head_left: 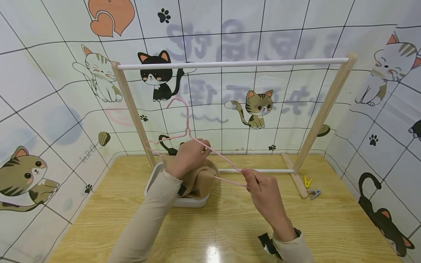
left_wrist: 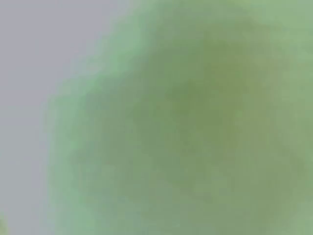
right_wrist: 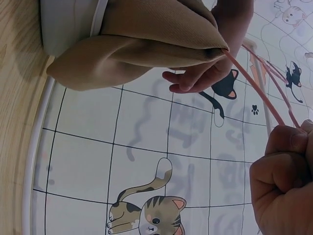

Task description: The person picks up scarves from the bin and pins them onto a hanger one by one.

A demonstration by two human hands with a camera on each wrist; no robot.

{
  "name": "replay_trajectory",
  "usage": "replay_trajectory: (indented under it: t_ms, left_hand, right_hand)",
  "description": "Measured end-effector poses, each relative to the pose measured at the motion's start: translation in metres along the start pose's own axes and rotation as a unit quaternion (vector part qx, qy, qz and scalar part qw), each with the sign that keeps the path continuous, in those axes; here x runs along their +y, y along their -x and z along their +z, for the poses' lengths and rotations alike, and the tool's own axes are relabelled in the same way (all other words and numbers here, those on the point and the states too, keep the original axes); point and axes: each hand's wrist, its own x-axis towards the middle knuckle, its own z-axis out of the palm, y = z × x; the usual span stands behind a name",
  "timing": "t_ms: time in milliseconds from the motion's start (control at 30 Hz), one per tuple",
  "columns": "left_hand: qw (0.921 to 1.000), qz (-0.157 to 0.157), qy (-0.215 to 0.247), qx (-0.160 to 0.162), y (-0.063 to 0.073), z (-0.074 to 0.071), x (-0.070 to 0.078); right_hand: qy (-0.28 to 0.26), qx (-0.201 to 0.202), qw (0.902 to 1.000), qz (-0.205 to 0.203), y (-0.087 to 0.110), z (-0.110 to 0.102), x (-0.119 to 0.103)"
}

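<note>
A pink clothes hanger [head_left: 215, 151] is tilted in front of the rack, its hook up and to the left. My right hand [head_left: 264, 191] grips its right corner, fingers curled tightly in the right wrist view. My left hand [head_left: 190, 157] holds a tan cloth [head_left: 200, 179] at its raised top, where the folds gather. In the right wrist view the hanger's lower bar [right_wrist: 252, 85] enters the cloth's peak, and some left fingers [right_wrist: 195, 81] show past it. The cloth's lower part lies in a white basin [head_left: 192, 202]. Only a green-grey blur fills the left wrist view.
A wooden drying rack with a white top rod [head_left: 230, 64] stands behind my hands, its lower white bar [head_left: 260, 171] near the table. Beside its right foot lie a yellow clip [head_left: 307, 182] and a grey clip [head_left: 315, 193]. A cat-patterned sheet [head_left: 210, 44] encloses the wooden table [head_left: 230, 226].
</note>
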Motion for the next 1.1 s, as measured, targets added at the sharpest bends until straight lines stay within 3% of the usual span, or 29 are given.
replay_trajectory:
  t_ms: [267,667,900,1000,1100]
  left_hand:
    - [0.9995,-0.022,0.015,0.017,0.026,-0.009,-0.009]
    - [0.9970,-0.008,0.004,0.076,0.061,-0.015,-0.022]
    - [0.9965,-0.006,0.033,0.077,0.077,-0.012,-0.035]
    - [0.9938,-0.005,0.044,0.102,0.086,-0.007,-0.044]
    - [0.9878,0.008,0.048,0.148,0.094,0.000,-0.054]
  right_hand:
    - [0.001,0.000,1.0000,0.002,0.000,-0.001,0.005]
    - [0.008,0.017,0.9998,-0.006,-0.002,-0.006,0.010]
    - [0.002,0.023,0.9997,-0.008,-0.003,-0.007,0.013]
    - [-0.001,0.024,0.9997,-0.007,-0.003,-0.007,0.014]
    - [-0.003,0.026,0.9996,-0.005,-0.003,-0.008,0.015]
